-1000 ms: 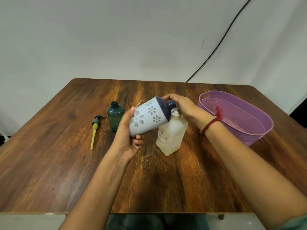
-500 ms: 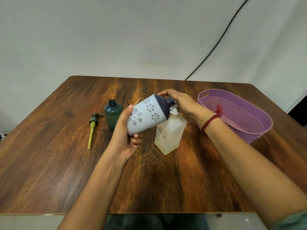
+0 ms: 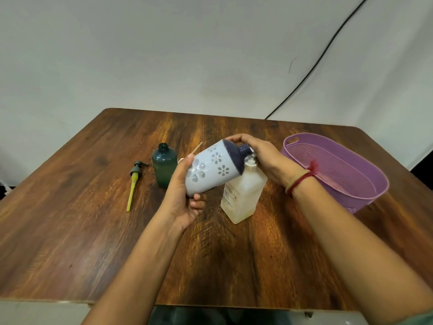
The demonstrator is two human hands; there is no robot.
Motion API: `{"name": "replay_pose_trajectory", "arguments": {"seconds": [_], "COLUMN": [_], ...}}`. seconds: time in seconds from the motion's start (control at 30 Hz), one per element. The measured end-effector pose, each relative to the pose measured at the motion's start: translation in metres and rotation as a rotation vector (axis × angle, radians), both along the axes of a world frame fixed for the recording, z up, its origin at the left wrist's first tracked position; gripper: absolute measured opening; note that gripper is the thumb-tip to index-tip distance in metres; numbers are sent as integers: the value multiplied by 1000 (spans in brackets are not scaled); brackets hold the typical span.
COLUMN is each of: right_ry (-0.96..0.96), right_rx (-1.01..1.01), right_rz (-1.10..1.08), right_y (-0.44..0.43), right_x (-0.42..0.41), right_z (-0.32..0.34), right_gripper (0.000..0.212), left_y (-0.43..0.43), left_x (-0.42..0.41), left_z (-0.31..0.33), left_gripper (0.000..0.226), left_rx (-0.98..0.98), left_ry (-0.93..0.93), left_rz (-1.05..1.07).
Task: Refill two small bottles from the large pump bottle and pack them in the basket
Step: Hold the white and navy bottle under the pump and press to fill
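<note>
My left hand (image 3: 185,195) grips the base of a white bottle with flower cut-outs and a dark blue top (image 3: 214,168), tilted so its open neck points right at the pump head of the large translucent pump bottle (image 3: 243,193). That pump bottle stands upright mid-table. My right hand (image 3: 264,158) lies over its pump head, fingers curled around it and the white bottle's neck. A small dark green bottle (image 3: 164,166) stands open-necked to the left. The purple basket (image 3: 365,170) sits at the right.
A loose pump top with a yellow tube (image 3: 133,184) lies on the wooden table (image 3: 70,207) left of the green bottle. A thin stick (image 3: 196,147) shows behind the white bottle. A black cable (image 3: 314,66) runs down the wall.
The view has shifted slightly; both hands and the white bottle keep nearly the same pose over the pump bottle.
</note>
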State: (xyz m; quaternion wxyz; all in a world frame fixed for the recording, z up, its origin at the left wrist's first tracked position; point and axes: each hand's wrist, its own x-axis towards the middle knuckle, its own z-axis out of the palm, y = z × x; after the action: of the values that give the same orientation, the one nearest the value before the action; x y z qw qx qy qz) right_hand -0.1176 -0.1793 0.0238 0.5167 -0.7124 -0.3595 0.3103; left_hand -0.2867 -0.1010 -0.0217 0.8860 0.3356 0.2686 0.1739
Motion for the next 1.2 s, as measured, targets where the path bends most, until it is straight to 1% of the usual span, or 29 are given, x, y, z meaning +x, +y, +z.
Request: {"name": "replay_pose_trajectory", "arguments": {"seconds": [0.1, 0.27, 0.37, 0.47, 0.7, 0.87, 0.97, 1.1, 1.2], "right_ry": [-51, -58, -43, -50, -101, -120, -102, -147, -100], "right_rx": [-35, -78, 18, 74, -60, -23, -43, -134, -94], "right_rz": [3, 30, -13, -21, 9, -17, -34, 37, 38], "right_y": [3, 1, 3, 6, 6, 4, 6, 5, 2], "right_x": [-1, 3, 3, -1, -1, -1, -4, -3, 0], "right_z": [3, 11, 3, -4, 15, 2, 1, 18, 16], "right_gripper": [32, 32, 30, 34, 33, 34, 34, 33, 33], "left_y": [2, 2, 0, 1, 1, 1, 2, 5, 6], "left_x": [-1, 0, 3, 1, -2, 0, -2, -3, -1], "left_z": [1, 2, -1, -5, 0, -3, -6, -1, 2], "left_gripper": [36, 35, 35, 35, 36, 36, 37, 36, 36], "left_rx": [0, -7, -24, -40, -8, -19, -26, -21, 7], "left_ry": [2, -8, 4, 14, 8, 22, 33, -4, -12], "left_rz": [2, -5, 0, 10, -9, -5, -10, -16, -19]}}
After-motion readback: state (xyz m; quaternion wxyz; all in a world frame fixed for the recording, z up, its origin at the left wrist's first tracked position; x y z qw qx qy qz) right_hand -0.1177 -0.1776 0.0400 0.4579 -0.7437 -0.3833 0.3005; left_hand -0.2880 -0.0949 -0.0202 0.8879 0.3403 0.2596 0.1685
